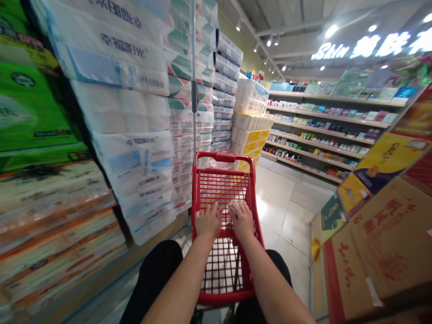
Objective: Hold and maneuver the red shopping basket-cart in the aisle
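A red shopping cart (224, 295) with grid panels stands between my knees. My left hand (209, 220) is over the cart's left side, near its middle crossbar, with the fingers stretched forward and a little apart. Whether it touches the bar is unclear. Beside it, my right hand (242, 218) is over the right side, its fingers bent around a small crumpled whitish thing (231, 208). I cannot make out what that thing is.
Wrapped toilet paper packs (135, 108) are stacked high on the left, beside green packs (30, 103). A thin metal pole (194, 58) rises near the cart. Cardboard boxes (388, 229) stand at right. Shelves of small goods (324, 130) stand beyond the tiled floor (281, 220).
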A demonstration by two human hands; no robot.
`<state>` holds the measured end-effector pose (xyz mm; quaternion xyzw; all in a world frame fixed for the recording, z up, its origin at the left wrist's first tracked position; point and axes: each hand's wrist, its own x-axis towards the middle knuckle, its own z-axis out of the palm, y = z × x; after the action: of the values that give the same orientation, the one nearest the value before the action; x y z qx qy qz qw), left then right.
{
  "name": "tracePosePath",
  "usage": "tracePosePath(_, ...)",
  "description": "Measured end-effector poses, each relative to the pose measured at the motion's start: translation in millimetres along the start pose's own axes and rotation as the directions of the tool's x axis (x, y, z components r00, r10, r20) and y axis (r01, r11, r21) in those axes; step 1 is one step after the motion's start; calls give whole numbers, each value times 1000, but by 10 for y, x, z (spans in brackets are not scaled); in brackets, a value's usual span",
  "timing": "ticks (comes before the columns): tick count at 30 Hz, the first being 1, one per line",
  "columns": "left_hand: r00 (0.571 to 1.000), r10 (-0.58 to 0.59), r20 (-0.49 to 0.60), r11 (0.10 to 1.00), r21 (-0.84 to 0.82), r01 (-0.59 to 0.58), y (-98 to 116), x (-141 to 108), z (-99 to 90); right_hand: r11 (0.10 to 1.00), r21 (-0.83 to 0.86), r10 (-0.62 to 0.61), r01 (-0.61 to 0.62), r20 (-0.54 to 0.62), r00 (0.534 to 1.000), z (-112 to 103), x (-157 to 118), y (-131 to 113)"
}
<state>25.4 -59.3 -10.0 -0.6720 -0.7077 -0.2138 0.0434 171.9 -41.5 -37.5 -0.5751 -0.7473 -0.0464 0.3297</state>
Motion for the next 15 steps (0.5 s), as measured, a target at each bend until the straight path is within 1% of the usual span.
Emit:
tracePosePath(1, 1000, 5, -4, 1000, 6, -5, 3, -3, 4, 999, 1, 33, -33, -20, 999, 9, 3, -2)
tracePosePath(2, 1000, 9, -7, 1000, 13, -9, 4, -7, 7, 1000, 11, 28, -28, -27, 999, 16, 3, -6)
tracePosePath(5, 1000, 17, -7, 999, 34, -17, 4, -23, 7, 988, 79, -136, 135, 4, 991, 31, -11, -20)
tracePosePath(6, 1000, 18, -4, 999, 41, -18, 5, -29, 4, 984, 98, -148, 148, -6, 989, 38, -17, -19)
tracePosePath(7, 1000, 21, 0, 999, 48, -21, 6, -34, -2, 988, 107, -111, 114, -37, 993, 48, -21, -14)
tracePosePath(9, 1000, 25, 14, 998, 57, -26, 11, -42, -19, 993, 119, 27, -12, -126, 992, 78, -20, 10)
tracePosePath(10, 999, 25, 23, 998, 61, -26, 14, -45, -29, 991, 130, 56, -36, -154, 986, 97, -16, 26)
tracePosePath(11, 999, 25, 35, 998, 64, -27, 17, -47, -40, 990, 144, 33, -10, -158, 987, 118, -11, 45)
tracePosePath(13, 998, 21, 61, 997, 67, -25, 24, -50, -60, 974, 184, -108, 129, -120, 987, 153, -2, 79)
tracePosePath(14, 997, 20, 72, 997, 68, -24, 26, -50, -66, 963, 204, -156, 176, -108, 982, 165, 2, 94)
tracePosePath(15, 997, 19, 78, 997, 69, -25, 27, -51, -69, 960, 218, -155, 177, -115, 981, 170, 5, 105)
